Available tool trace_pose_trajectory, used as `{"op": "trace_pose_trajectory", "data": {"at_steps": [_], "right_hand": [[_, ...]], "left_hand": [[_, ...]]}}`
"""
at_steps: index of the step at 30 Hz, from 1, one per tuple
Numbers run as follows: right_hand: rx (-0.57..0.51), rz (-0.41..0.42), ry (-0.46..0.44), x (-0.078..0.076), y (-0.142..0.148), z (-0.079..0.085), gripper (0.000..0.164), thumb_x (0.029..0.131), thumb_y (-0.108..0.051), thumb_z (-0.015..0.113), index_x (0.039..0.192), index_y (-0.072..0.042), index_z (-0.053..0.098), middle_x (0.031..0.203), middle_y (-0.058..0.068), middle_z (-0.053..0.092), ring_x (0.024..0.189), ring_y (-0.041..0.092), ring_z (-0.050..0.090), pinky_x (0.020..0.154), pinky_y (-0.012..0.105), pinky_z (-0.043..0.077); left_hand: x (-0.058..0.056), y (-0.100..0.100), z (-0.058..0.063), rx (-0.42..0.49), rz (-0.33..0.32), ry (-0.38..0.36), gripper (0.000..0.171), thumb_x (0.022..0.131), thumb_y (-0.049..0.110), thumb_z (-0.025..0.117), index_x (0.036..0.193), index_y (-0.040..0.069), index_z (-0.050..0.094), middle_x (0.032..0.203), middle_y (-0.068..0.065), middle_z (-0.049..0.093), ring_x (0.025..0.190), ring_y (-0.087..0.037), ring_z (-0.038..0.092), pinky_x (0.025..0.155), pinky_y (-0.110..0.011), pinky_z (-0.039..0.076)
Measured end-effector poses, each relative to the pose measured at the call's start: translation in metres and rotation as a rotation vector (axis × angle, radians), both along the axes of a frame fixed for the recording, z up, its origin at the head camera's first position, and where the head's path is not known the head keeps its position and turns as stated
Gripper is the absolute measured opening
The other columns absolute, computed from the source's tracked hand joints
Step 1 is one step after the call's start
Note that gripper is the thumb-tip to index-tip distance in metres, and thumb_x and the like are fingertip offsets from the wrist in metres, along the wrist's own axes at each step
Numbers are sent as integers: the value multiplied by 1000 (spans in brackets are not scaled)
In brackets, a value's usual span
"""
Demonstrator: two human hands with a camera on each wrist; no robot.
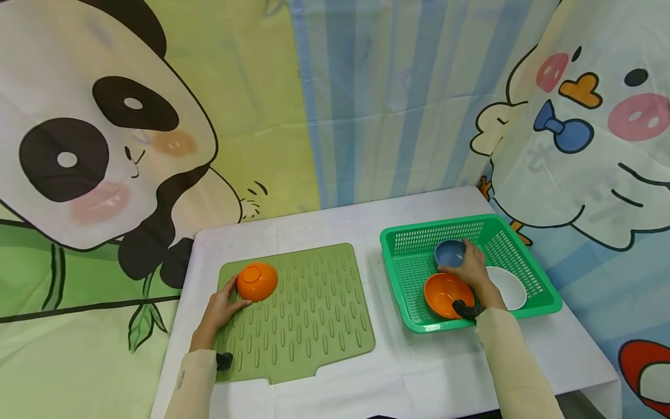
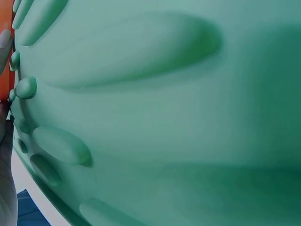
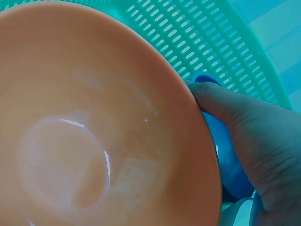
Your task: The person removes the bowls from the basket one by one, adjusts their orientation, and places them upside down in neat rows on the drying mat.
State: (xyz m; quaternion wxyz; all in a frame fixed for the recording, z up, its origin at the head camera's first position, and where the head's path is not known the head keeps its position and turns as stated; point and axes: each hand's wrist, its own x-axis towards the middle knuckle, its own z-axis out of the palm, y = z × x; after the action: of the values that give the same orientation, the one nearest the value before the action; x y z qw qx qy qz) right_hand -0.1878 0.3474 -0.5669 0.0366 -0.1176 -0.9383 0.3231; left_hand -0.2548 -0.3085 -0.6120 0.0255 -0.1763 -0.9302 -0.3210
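Note:
On the left, an orange bowl [image 1: 257, 281] sits upside down on a green ribbed mat [image 1: 314, 314]. My left hand [image 1: 222, 308] holds it by the side, thumb at the near edge and fingers at the far left. My right hand [image 1: 475, 274] reaches into a green basket [image 1: 402, 302] and grips a small blue bowl [image 1: 450, 252] between thumb and fingers. Right below that hand, a second orange bowl [image 1: 442, 294] stands with its opening up; it fills much of the right wrist view. A white bowl [image 1: 510, 289] lies to the right, partly hidden by the hand.
Mat and basket lie side by side on a table with a white cloth [image 1: 387, 372]. Perforated basket walls [image 3: 207, 47] rise around the bowls. Behind the table hangs a printed curtain [image 1: 366, 105] with a panda and a chick.

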Motion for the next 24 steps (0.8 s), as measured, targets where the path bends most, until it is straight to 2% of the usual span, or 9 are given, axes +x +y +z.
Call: {"op": "trace_pose_trajectory", "data": {"at_steps": [5, 11, 16, 24], "right_hand": [[15, 11, 20, -1, 0, 0, 109, 69, -30, 80, 141, 11, 9, 138, 39, 16, 125, 55, 12, 99, 66, 15], [36, 2, 42, -2, 2, -2, 109, 69, -34, 80, 141, 8, 10, 136, 38, 21, 122, 54, 16, 97, 65, 19], [6, -32, 47, 1, -1, 2, 108, 69, -37, 79, 141, 6, 11, 134, 38, 24, 120, 54, 19, 93, 66, 24], [-98, -118, 56, 1, -6, 17, 108, 70, -38, 78, 144, -1, 9, 135, 36, 23, 119, 55, 21, 89, 69, 28]], "left_hand": [[-1, -1, 0, -17, 12, -32, 86, 75, 28, 77, 141, -4, 32, 132, -28, 44, 119, -45, 42, 96, -59, 34], [0, -1, 0, -1, 6, -23, 87, 74, 25, 78, 141, -4, 32, 131, -28, 45, 118, -45, 43, 94, -59, 35], [0, 0, 1, -3, 11, -31, 88, 73, 27, 78, 141, -3, 31, 130, -28, 45, 118, -45, 43, 95, -59, 35], [1, 0, 2, -21, 16, -50, 90, 74, 33, 77, 142, -2, 30, 131, -27, 44, 120, -44, 42, 96, -58, 35]]}}
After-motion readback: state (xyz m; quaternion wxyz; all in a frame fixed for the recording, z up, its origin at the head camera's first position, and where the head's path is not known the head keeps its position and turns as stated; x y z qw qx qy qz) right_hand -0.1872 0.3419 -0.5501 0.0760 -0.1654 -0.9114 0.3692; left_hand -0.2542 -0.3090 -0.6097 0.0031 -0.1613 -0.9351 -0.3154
